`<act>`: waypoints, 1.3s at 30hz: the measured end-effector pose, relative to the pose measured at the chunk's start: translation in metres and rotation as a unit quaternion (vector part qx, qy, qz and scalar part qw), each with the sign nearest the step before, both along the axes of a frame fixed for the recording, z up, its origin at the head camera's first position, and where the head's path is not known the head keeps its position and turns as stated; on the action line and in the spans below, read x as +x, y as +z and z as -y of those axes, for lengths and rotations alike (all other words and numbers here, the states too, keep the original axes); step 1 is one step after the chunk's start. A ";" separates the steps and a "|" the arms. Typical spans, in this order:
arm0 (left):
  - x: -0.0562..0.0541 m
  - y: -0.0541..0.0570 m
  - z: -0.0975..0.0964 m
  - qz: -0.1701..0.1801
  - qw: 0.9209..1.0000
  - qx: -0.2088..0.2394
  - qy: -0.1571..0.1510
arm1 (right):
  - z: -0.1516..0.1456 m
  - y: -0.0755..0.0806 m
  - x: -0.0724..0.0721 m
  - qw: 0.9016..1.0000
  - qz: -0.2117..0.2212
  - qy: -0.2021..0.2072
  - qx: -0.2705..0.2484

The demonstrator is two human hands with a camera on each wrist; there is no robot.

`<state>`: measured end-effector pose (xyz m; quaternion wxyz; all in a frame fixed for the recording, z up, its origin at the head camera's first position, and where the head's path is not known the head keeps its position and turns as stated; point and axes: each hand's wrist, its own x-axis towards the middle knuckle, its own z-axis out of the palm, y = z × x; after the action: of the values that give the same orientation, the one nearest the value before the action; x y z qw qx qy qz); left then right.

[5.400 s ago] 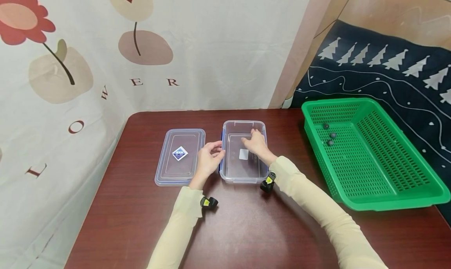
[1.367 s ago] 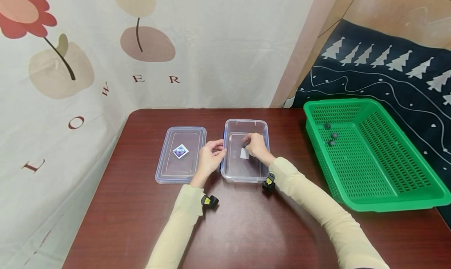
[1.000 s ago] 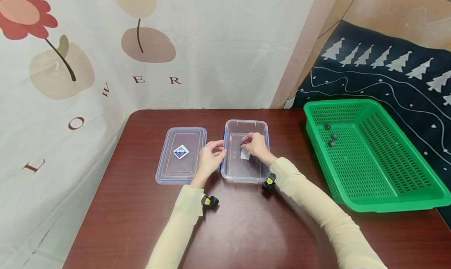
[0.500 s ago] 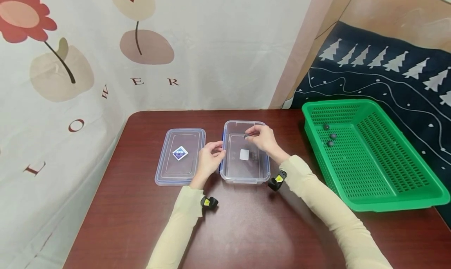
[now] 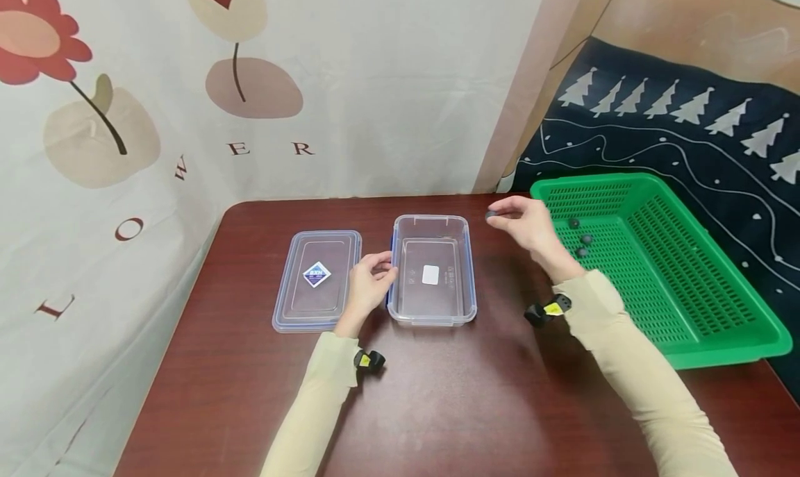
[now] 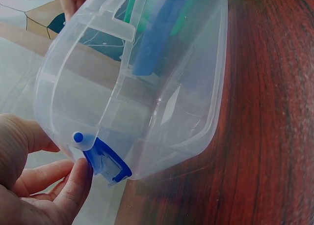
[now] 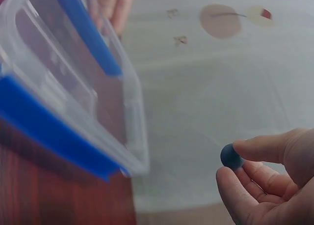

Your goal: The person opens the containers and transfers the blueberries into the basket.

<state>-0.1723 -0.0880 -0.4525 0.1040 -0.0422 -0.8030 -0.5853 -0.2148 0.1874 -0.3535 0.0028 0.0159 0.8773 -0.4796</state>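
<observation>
A small dark blue-grey ball is pinched between the thumb and fingertips of my right hand. That hand is raised over the table between the clear plastic box and the green basket. The box is lidless, with blue latches and a white label on its floor; no ball shows inside. At its left side, the curled fingers of my left hand hold the edge by a blue latch. Three similar balls lie in the basket's far left part.
The box's clear lid, with a blue and white sticker, lies flat left of the box. A dark red wooden table bears everything. A printed curtain hangs behind its back edge, and a dark tree-patterned cloth is at back right.
My right hand was inside the box, took hold of the ball there, lifted it out and moved right towards the basket. My left hand has stayed at the box's left edge.
</observation>
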 end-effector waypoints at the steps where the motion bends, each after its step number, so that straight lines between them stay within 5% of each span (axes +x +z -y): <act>1: 0.000 0.000 0.000 0.001 1.000 0.000 0.000 | -0.007 0.003 0.002 1.000 -0.002 -0.005 0.002; 7: -0.002 0.000 0.001 0.005 1.000 0.005 0.002 | -0.055 0.014 0.018 0.999 -0.029 -0.036 -0.001; 14: -0.002 0.000 0.003 -0.002 1.000 -0.004 0.002 | -0.106 0.009 0.033 0.997 -0.024 -0.078 0.018; 22: -0.003 -0.001 0.003 0.002 1.000 0.000 0.002 | -0.148 -0.012 0.043 0.995 0.007 -0.092 0.030; 29: -0.003 0.001 0.004 0.007 1.000 0.004 0.002 | -0.182 -0.046 0.033 0.990 0.049 -0.130 0.015; 39: -0.002 -0.001 0.005 -0.003 1.000 0.006 0.001 | -0.202 -0.069 0.026 0.987 0.045 -0.152 0.018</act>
<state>-0.1746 -0.0927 -0.4532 0.1074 -0.0421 -0.7990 -0.5902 -0.1888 0.3893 -0.4229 -0.0313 0.1703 0.8722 -0.4574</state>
